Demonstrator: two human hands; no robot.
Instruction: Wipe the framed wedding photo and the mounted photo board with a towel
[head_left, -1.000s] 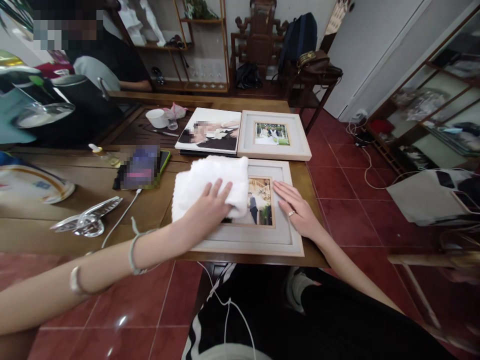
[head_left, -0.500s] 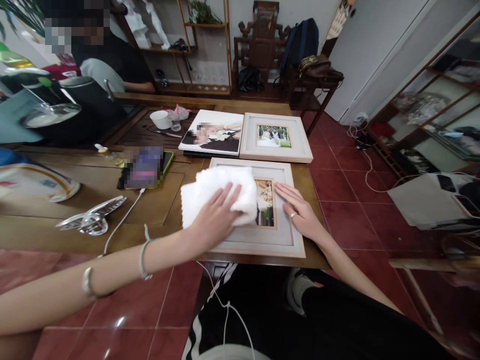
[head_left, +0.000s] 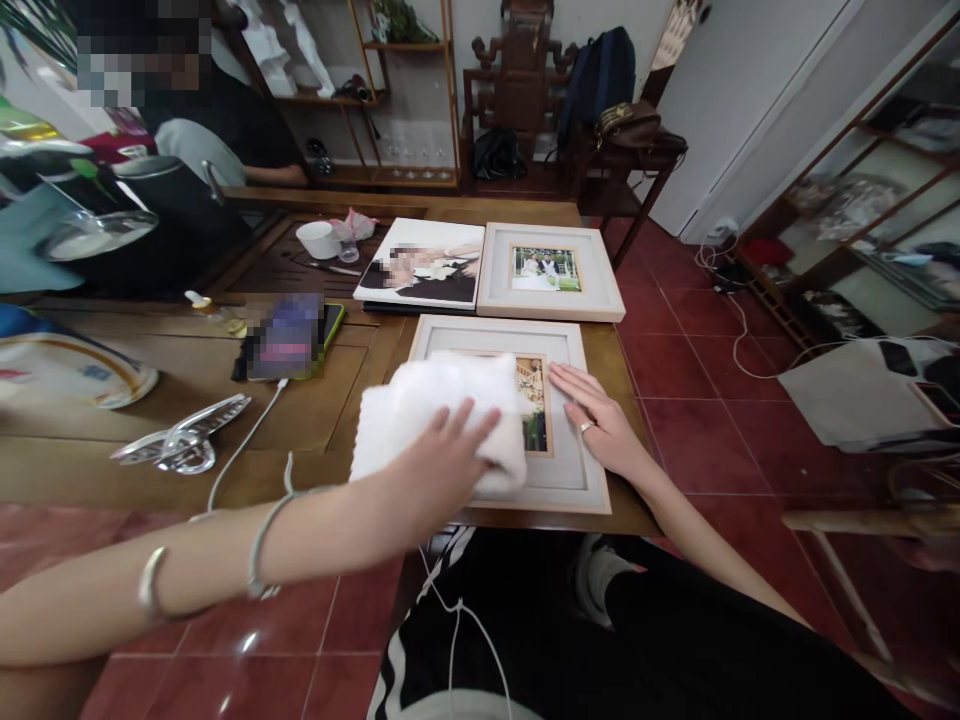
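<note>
While resting the opened right hand [head_left: 600, 425], fingers nearly straight and close together, on the right border of the rectangular pale wooden picture frame [head_left: 555, 475], pressing the mostly opened left hand [head_left: 439, 465], palm down with fingers loosely spread, onto a thick, fluffy white cloth [head_left: 431, 385]. Hiding much of the frame with it, yet leaving bare light-grey matting and a narrow strip of tan-edged colour photo [head_left: 535, 405], perhaps showing foliage. Having the frame flat on the brown wooden table [head_left: 330, 400], just before a second pale frame [head_left: 600, 275].
</note>
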